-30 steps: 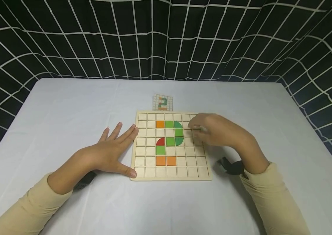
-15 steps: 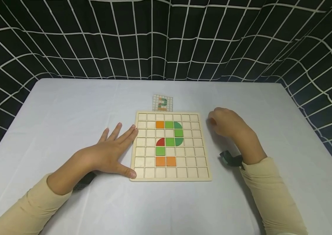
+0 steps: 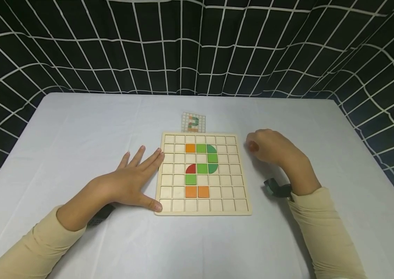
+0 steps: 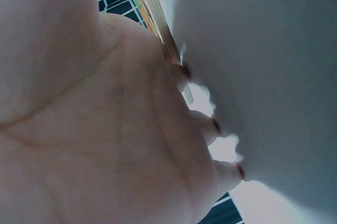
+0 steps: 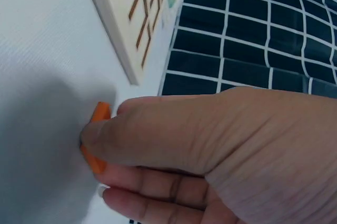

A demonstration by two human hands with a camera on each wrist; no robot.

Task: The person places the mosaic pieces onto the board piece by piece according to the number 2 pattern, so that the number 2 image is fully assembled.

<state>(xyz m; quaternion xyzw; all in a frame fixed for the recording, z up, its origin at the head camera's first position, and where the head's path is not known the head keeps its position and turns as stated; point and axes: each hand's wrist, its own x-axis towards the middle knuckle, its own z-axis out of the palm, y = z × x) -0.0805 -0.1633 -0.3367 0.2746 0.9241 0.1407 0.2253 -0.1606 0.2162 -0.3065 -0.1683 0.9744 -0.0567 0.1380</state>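
Note:
A square wooden grid board [image 3: 230,204] lies on the white table. Orange, green and red tiles form a bent path in its cells, among them a red quarter-round tile [image 3: 191,169] and a green square tile [image 3: 191,179]. Fingers spread, my left hand [image 3: 127,188] rests at the board's left edge, with fingertips and thumb touching it. Off the board's right side, my right hand [image 3: 270,147] pinches an orange tile [image 5: 95,162] between thumb and fingers, just over the cloth. In the head view that tile is hidden by the hand.
Behind the board lies a small printed card [image 3: 199,123] with a similar coloured pattern on a grid. A dark curtain with white grid lines [image 3: 190,50] stands beyond the table's far edge. Dark wrist-worn devices [image 3: 277,189] hang under the forearms.
My right hand has moved from over the board's right columns to the table beside it, and has stayed there over the last half second. The left hand has not moved.

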